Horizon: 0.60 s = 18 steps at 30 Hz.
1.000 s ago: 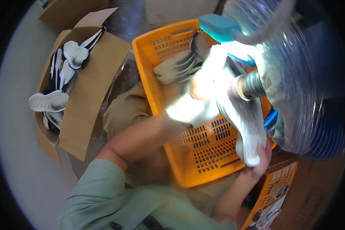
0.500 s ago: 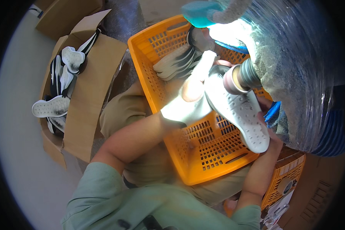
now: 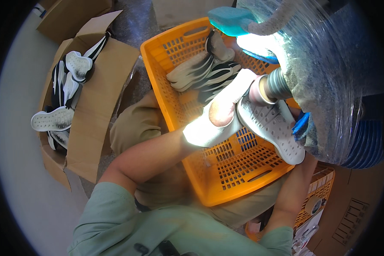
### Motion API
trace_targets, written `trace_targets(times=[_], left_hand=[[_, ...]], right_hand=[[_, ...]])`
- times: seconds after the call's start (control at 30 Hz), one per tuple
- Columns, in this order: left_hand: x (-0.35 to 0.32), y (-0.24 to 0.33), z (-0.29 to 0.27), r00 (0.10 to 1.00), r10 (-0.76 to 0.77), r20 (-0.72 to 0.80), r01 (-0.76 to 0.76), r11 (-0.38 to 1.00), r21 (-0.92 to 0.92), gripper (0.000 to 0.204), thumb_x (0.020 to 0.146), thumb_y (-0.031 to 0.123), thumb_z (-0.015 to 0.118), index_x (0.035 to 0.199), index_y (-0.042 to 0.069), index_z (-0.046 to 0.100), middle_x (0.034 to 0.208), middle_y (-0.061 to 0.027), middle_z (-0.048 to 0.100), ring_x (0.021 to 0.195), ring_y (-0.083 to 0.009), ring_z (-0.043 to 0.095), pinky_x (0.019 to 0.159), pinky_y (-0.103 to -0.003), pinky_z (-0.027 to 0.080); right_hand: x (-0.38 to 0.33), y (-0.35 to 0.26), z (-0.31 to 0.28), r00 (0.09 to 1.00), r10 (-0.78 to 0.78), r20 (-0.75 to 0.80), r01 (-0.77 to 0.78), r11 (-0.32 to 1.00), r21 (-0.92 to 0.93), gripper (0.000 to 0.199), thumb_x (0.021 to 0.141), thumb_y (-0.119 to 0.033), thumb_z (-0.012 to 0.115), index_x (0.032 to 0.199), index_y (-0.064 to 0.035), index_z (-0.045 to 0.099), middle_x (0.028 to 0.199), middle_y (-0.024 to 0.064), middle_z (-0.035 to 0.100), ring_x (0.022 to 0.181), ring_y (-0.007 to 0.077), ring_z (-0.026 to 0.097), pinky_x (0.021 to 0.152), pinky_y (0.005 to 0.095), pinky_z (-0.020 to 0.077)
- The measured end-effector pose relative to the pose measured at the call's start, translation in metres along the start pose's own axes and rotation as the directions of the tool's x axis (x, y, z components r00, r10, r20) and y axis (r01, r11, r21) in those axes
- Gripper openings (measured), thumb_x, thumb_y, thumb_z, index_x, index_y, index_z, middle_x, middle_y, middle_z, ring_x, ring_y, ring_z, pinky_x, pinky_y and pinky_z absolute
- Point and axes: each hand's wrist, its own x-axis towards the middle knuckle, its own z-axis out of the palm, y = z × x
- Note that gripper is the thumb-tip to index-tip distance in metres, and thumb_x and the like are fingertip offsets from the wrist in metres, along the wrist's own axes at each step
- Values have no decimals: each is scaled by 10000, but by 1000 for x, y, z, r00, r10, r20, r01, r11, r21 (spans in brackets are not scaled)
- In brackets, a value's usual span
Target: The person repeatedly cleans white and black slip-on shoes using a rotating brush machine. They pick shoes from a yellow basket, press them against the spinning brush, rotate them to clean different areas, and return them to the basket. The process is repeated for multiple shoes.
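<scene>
A white shoe sole with many small holes and dark smudges is tilted over the orange basket. Its upper end lies against the round tip of a machine spindle. My left hand, in a white covering that leaves some skin bare, grips the sole's left edge with its fingers close to the spindle. From below and the right, my right hand supports the sole's lower end; most of its fingers are hidden behind it. More black and white soles are piled in the basket's far part.
A cardboard box of similar soles stands at the left. A teal lamp shines from above beside the plastic-wrapped machine. A blue ribbed hose and a second orange basket are at the right.
The sole and both hands have shifted slightly right, and the sole's upper end now sits lower behind the spindle. My left fingers have come closer to the spindle tip.
</scene>
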Motion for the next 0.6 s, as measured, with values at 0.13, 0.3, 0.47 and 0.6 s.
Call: trace_targets(times=[0.13,0.3,0.47,0.6], left_hand=[[-1,2,2,992,41,119,-44,999,20,511,1032,454,390,1236,6,530,1117,-162,625,1012,-264,631,942,-420,500],[14,3,-14,979,39,201,-66,990,126,580,1019,500,362,1284,1,493,1160,-167,600,1051,-276,605,945,-428,500],[13,-5,-26,940,-35,340,94,983,-160,529,1021,381,445,1396,11,404,1330,-172,520,1229,-289,528,1027,-457,458],[9,-8,-6,912,-125,391,300,855,-424,662,918,326,640,1401,-54,393,1348,-240,504,1184,-357,567,1002,-491,499]], right_hand=[[-17,14,7,998,0,-69,4,998,60,481,810,-46,663,1261,61,536,1185,172,632,1075,227,620,937,352,483],[-48,28,14,992,17,-126,-3,994,110,470,806,-29,667,1253,55,546,1181,166,634,1070,222,620,933,349,484],[-57,18,4,996,22,-89,-17,998,61,460,803,-11,672,1244,50,556,1177,160,637,1066,218,621,930,347,484],[-44,4,-8,999,16,-49,-16,1000,5,452,800,3,675,1237,45,564,1174,155,640,1062,215,621,927,344,485]])
